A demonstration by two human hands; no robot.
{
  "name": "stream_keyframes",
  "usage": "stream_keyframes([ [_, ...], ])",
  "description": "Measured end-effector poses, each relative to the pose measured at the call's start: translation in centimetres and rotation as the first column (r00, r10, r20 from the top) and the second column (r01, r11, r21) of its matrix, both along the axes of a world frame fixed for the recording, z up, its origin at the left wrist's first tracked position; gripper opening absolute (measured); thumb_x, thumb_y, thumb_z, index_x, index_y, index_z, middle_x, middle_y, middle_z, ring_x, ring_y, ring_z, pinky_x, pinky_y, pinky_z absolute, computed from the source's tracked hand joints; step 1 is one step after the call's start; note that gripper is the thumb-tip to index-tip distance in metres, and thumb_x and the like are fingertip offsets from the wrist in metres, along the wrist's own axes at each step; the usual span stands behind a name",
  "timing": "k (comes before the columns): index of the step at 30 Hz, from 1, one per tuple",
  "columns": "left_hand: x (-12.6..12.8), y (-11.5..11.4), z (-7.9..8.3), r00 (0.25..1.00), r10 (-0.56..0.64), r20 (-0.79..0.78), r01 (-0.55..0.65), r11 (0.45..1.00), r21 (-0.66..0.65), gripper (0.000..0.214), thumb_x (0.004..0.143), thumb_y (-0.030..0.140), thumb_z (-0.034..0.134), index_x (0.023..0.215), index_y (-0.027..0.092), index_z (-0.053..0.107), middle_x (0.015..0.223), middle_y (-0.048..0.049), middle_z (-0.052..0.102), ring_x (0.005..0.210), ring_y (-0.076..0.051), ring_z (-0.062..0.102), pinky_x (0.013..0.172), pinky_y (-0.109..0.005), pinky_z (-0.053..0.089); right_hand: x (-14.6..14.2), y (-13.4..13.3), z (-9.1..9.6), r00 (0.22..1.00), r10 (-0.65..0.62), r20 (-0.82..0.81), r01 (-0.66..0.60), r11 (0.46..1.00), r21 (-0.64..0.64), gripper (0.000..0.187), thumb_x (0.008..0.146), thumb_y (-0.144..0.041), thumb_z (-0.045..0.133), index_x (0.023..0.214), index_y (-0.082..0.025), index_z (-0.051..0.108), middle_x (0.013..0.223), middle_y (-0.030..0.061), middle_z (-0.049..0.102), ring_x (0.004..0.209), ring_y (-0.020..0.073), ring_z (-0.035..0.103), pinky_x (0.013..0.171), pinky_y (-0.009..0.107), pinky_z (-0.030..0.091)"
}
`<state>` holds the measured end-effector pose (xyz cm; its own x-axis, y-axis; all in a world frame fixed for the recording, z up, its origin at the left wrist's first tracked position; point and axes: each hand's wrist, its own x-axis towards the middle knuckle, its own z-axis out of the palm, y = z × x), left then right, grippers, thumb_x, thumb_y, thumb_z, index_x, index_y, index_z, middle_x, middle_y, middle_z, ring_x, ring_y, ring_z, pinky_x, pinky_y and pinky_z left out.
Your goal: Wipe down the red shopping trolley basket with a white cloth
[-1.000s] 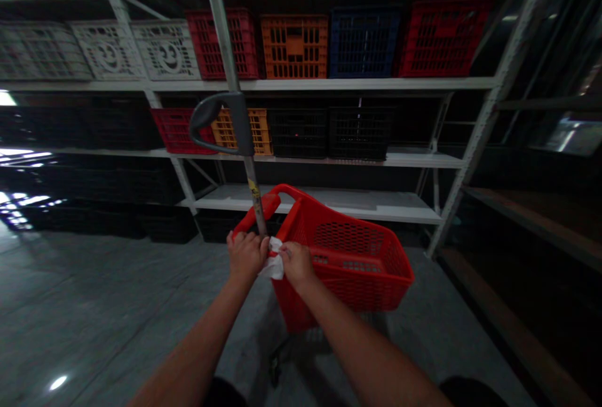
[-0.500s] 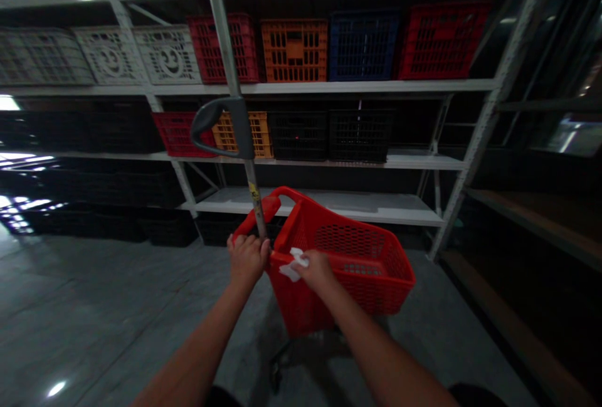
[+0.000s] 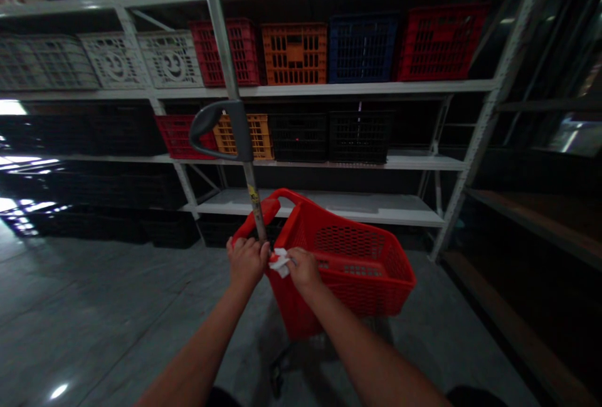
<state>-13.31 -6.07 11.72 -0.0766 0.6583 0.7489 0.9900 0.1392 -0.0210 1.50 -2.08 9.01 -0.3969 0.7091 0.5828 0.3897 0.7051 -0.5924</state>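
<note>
A red plastic shopping cart (image 3: 357,241) stands in front of me with its basket to the right. My left hand (image 3: 248,261) is wrapped around the near end of the cart's red handle (image 3: 256,216), close to the foot of a metal pole (image 3: 226,49). The pole rises from the handle and carries a grey looped grip (image 3: 242,131). My right hand (image 3: 303,269) pinches a crumpled white tissue (image 3: 281,263) against the basket's near upper corner, just right of my left hand. Its fingertips are partly hidden.
Behind the cart runs a white metal shelf rack (image 3: 367,88) with plastic crates, among them an orange crate (image 3: 295,52), a blue crate (image 3: 362,46) and black crates (image 3: 298,137). Another rack (image 3: 531,222) stands at the right. Grey concrete floor (image 3: 103,306) lies to the left.
My right hand has slid left along the cart's rim with the tissue, nearer to my left hand. My left hand has stayed in place.
</note>
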Motion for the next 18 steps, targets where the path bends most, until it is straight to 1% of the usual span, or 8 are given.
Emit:
stream_keyframes([
  [2, -0.3, 0.1, 0.0, 1.000, -0.010, -0.011, 0.010, 1.000, -0.004, 0.037, 0.082, 0.037, 0.035, 0.067, 0.020, 0.063, 0.069, -0.0063, 0.060, 0.080, -0.024, 0.046, 0.093, -0.049, 0.021, -0.4, 0.0, 0.3, 0.999, 0.025, 0.022, -0.026, 0.999, 0.036, 0.022, 0.072, -0.003, 0.048, 0.078, -0.018, 0.063, 0.083, 0.0029, 0.065, 0.080, 0.0144, 0.055, 0.074, 0.023, 0.039],
  [4, -0.7, 0.2, 0.1, 1.000, -0.022, -0.020, 0.022, 1.000, -0.016, 0.037, 0.082, 0.038, 0.035, 0.067, 0.020, 0.063, 0.069, -0.0066, 0.060, 0.080, -0.024, 0.046, 0.092, -0.049, 0.022, 0.6, 0.3, -0.3, 0.998, 0.011, 0.062, -0.014, 0.998, 0.053, 0.022, 0.072, -0.003, 0.048, 0.077, -0.018, 0.064, 0.083, 0.0032, 0.065, 0.082, 0.0153, 0.054, 0.076, 0.024, 0.038],
  [6, -1.1, 0.4, 0.1, 0.999, -0.025, -0.026, 0.025, 0.999, -0.028, 0.038, 0.082, 0.038, 0.034, 0.068, 0.020, 0.064, 0.070, -0.0066, 0.060, 0.079, -0.024, 0.046, 0.092, -0.048, 0.023, 3.2, 0.7, -1.8, 0.995, -0.029, 0.096, 0.025, 0.999, 0.041, 0.023, 0.073, -0.003, 0.048, 0.077, -0.018, 0.064, 0.082, 0.0033, 0.065, 0.082, 0.0157, 0.053, 0.077, 0.025, 0.038],
  [10, -1.7, 0.9, -0.1, 0.999, -0.020, -0.040, 0.018, 0.999, -0.039, 0.038, 0.083, 0.038, 0.033, 0.072, 0.020, 0.064, 0.071, -0.0059, 0.061, 0.079, -0.023, 0.046, 0.092, -0.048, 0.023, 9.8, 1.3, -4.9, 0.986, -0.134, 0.096, 0.133, 0.991, 0.016, 0.027, 0.073, -0.001, 0.046, 0.083, -0.017, 0.065, 0.088, 0.0051, 0.066, 0.086, 0.0168, 0.054, 0.080, 0.027, 0.038],
  [12, -1.7, 1.1, -0.2, 0.999, -0.020, -0.035, 0.018, 0.999, -0.034, 0.038, 0.083, 0.037, 0.033, 0.071, 0.020, 0.065, 0.070, -0.0060, 0.061, 0.079, -0.023, 0.046, 0.092, -0.049, 0.022, 11.1, 1.4, -5.4, 0.978, -0.180, 0.108, 0.180, 0.984, 0.009, 0.028, 0.073, -0.001, 0.046, 0.084, -0.018, 0.065, 0.089, 0.0055, 0.066, 0.086, 0.0174, 0.054, 0.080, 0.028, 0.038],
  [13, -1.6, 1.2, -0.2, 0.999, -0.019, -0.034, 0.018, 0.999, -0.030, 0.038, 0.083, 0.037, 0.033, 0.070, 0.020, 0.064, 0.070, -0.0061, 0.061, 0.079, -0.024, 0.046, 0.092, -0.049, 0.022, 10.8, 1.4, -5.3, 0.975, -0.187, 0.123, 0.187, 0.982, 0.008, 0.027, 0.073, -0.002, 0.046, 0.083, -0.018, 0.065, 0.087, 0.0053, 0.066, 0.085, 0.0175, 0.054, 0.078, 0.028, 0.038],
  [14, -1.5, 1.3, -0.2, 0.999, -0.016, -0.038, 0.015, 0.999, -0.028, 0.038, 0.083, 0.037, 0.033, 0.069, 0.020, 0.064, 0.070, -0.0062, 0.061, 0.079, -0.024, 0.046, 0.092, -0.049, 0.022, 9.9, 1.4, -4.9, 0.974, -0.181, 0.139, 0.181, 0.983, 0.012, 0.026, 0.074, -0.002, 0.046, 0.082, -0.018, 0.065, 0.085, 0.0050, 0.066, 0.083, 0.0172, 0.054, 0.077, 0.027, 0.038],
  [18, -1.0, 1.6, -0.3, 0.997, 0.011, -0.072, -0.012, 1.000, -0.023, 0.039, 0.083, 0.038, 0.032, 0.068, 0.020, 0.063, 0.071, -0.0057, 0.061, 0.079, -0.024, 0.047, 0.091, -0.049, 0.023, 3.3, 1.6, -2.2, 0.977, -0.120, 0.177, 0.108, 0.991, 0.080, 0.020, 0.076, -0.006, 0.047, 0.079, -0.016, 0.064, 0.081, 0.0038, 0.065, 0.080, 0.0160, 0.052, 0.073, 0.025, 0.036],
])
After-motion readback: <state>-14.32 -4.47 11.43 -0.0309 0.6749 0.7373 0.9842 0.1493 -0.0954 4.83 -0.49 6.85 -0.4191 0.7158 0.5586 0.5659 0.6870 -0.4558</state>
